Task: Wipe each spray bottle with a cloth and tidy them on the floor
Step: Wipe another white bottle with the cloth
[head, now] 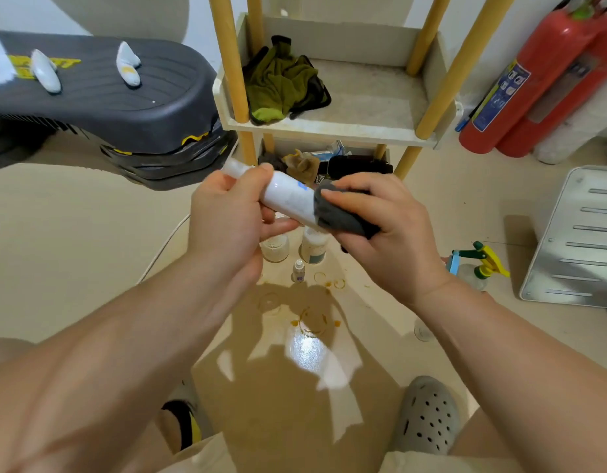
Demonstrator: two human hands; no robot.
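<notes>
A white spray bottle [288, 196] lies tilted in mid-air, cap end up-left. My left hand [227, 213] grips its upper part. My right hand [384, 230] holds a grey cloth [336, 213] wrapped round the bottle's lower end. Below on the floor stand two pale bottles [275, 247] [314, 249] and a tiny bottle [298, 270]. A spray bottle with a yellow-green trigger [479, 268] stands on the floor to the right.
A cream shelf unit with yellow posts [329, 129] stands ahead, holding a green cloth [281, 80]. A dark stepper [100, 97] lies left, red fire extinguishers [548, 80] right, a white metal panel [582, 233] far right. Ring stains [312, 322] mark the floor. My grey clog [428, 414] is near.
</notes>
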